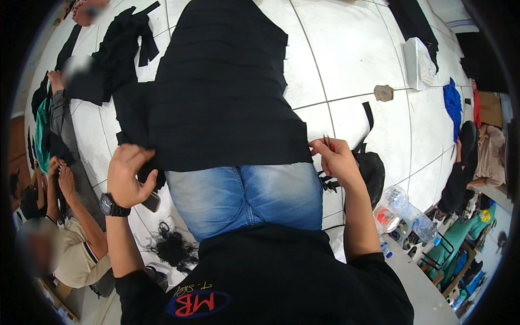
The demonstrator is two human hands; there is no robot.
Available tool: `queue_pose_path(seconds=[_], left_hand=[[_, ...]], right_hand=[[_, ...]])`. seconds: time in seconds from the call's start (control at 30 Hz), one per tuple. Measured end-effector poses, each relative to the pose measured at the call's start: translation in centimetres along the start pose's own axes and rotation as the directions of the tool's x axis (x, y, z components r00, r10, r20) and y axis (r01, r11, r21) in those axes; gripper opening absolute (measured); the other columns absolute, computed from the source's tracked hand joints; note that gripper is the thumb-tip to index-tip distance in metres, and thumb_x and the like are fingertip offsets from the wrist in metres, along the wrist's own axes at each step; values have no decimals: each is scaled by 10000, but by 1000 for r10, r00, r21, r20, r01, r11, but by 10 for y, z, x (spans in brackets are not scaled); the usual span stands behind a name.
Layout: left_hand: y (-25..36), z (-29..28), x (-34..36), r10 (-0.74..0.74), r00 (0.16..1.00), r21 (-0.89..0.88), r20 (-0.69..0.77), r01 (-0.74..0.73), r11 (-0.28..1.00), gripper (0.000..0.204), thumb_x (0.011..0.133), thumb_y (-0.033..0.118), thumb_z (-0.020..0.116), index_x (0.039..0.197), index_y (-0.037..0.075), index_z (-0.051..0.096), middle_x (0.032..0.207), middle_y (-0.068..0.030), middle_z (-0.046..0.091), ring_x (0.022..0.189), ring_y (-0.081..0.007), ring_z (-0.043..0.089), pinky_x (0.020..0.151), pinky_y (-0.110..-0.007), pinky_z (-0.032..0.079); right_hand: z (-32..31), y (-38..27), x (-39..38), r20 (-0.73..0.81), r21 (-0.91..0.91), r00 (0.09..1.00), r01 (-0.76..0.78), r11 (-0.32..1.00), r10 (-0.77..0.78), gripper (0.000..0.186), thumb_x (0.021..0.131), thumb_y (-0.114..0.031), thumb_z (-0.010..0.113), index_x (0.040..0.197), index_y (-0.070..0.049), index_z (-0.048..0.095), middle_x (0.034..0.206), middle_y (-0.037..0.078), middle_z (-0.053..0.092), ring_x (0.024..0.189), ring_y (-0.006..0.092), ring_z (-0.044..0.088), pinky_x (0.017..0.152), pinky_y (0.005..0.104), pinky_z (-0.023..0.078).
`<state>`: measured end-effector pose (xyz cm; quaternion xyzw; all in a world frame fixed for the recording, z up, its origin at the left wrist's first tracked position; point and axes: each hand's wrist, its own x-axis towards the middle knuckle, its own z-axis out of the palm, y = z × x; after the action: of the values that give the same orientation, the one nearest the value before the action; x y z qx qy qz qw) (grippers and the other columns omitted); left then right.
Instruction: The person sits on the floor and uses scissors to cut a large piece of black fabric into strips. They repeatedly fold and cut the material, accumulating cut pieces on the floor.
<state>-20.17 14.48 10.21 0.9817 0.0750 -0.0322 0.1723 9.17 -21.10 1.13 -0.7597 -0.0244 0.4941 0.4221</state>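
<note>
Blk cloth (227, 116) w/ crosswise bands lies over the person's lap & legs, near edge across the jeans (244, 200), far end running out over the tiled floor (303, 59). L hand (129, 173) at its near L corner: thumb well apart from fingers, fingertips at the cloth edge; can't tell how firmly they touch. R hand (340, 160) just beside the near R corner, fingers closed on a small pointed tool (326, 141), prob. snips, partly hidden; can't tell if thumb & index also have the cloth edge.

Step in hand, my read: squaring up or checking the near edge, poss. for trimming. Next move calls for edge kept flat & taut, tool tips clear of jeans.

Further out: phone (151, 202) & blk stringy tangle (172, 246) L of the lap; blk bag (371, 176) past R hand, plastic bottles (422, 225) nearer the body on that side. More blk cloth pieces (116, 57) up L, co-worker's hand (67, 183) far L, blue cloth (453, 108) far R.
</note>
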Motion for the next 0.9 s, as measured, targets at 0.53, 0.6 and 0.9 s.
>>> queue_pose_path(seconds=[0.53, 0.6, 0.9], left_hand=[[133, 129, 233, 502, 847, -532, 174, -348, 772, 183, 934, 270, 619, 957, 117, 717, 854, -104, 701, 921, -310, 648, 961, -417, 443], [132, 126, 228, 458, 875, -568, 155, -300, 766, 175, 921, 265, 627, 922, 108, 704, 771, -105, 669, 862, -308, 645, 943, -414, 450], [142, 134, 203, 124, 988, -596, -90, -153, 788, 144, 894, 221, 648, 869, 81, 676, 733, -105, 655, 795, -316, 638, 861, -413, 464]], right_hand=[[6, 10, -13, 135, 454, 984, 44, 890, -118, 122, 925, -112, 683, 883, -43, 591, 601, -30, 478, 433, 52, 384, 381, 220, 252], [12, 3, -14, 129, 433, 987, 31, 901, -96, 131, 930, -125, 680, 875, -47, 591, 597, -43, 472, 441, 41, 377, 393, 216, 246], [36, 5, -14, -22, 297, 987, 158, 942, -159, 112, 916, -150, 696, 880, -54, 651, 602, -95, 476, 501, -6, 351, 452, 204, 226]])
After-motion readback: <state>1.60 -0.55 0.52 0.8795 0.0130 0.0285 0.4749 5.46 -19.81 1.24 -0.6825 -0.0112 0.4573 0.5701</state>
